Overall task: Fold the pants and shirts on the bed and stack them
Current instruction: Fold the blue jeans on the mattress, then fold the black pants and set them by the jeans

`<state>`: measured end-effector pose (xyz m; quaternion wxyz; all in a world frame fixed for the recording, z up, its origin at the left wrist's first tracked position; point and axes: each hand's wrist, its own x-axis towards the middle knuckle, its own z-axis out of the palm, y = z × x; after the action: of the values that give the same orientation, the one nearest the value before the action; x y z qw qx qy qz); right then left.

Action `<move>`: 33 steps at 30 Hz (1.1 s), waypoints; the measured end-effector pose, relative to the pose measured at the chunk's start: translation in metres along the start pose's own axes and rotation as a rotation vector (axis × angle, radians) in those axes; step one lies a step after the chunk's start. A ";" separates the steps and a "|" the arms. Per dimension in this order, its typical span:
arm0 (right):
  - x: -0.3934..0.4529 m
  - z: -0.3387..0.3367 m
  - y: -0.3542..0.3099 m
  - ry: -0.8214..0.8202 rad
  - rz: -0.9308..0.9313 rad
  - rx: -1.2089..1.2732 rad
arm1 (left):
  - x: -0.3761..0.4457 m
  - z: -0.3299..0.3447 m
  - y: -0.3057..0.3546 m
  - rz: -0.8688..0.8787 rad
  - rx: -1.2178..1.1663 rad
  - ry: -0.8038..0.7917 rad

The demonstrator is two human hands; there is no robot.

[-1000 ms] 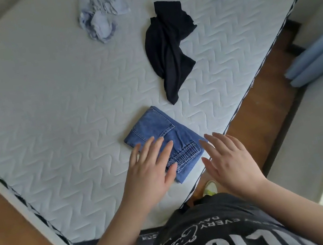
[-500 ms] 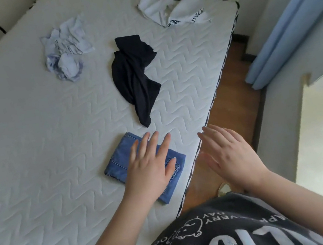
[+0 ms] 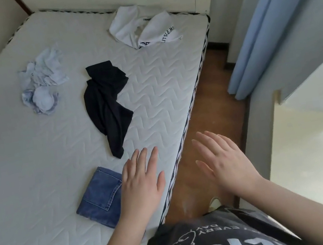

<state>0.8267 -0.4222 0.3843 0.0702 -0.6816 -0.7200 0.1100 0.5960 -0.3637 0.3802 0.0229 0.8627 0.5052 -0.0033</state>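
Observation:
Folded blue jeans (image 3: 99, 195) lie near the right edge of the white quilted mattress (image 3: 24, 168). My left hand (image 3: 143, 181) hovers flat just right of them, fingers straight, holding nothing. My right hand (image 3: 223, 161) is spread open over the wooden floor beside the bed. A crumpled black garment (image 3: 106, 106) lies beyond the jeans. A pale blue crumpled garment (image 3: 43, 80) sits at the left. A white shirt with black lettering (image 3: 144, 28) lies at the far corner.
The bed's right edge (image 3: 192, 104) borders a strip of wooden floor (image 3: 210, 96). Blue curtains (image 3: 268, 21) hang at the right. Walls close in behind and left of the bed.
The view has swung left and up. My left hand has slid off the folded jeans to their right; my right hand stays open beside the bed.

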 end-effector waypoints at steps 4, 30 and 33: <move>0.029 -0.004 0.014 -0.019 -0.043 -0.012 | 0.013 -0.001 -0.004 -0.047 0.016 -0.029; 0.308 0.012 -0.029 -0.269 -0.368 -0.193 | 0.145 0.037 -0.152 -0.444 -0.144 -0.028; 0.336 0.015 -0.023 -0.254 -0.408 -0.182 | 0.162 0.047 -0.155 -0.491 -0.156 -0.029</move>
<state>0.7805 -0.0891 0.3587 -0.0617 -0.5066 -0.8525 0.1132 0.5414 -0.1485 0.3229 0.0953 0.7096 0.6979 0.0177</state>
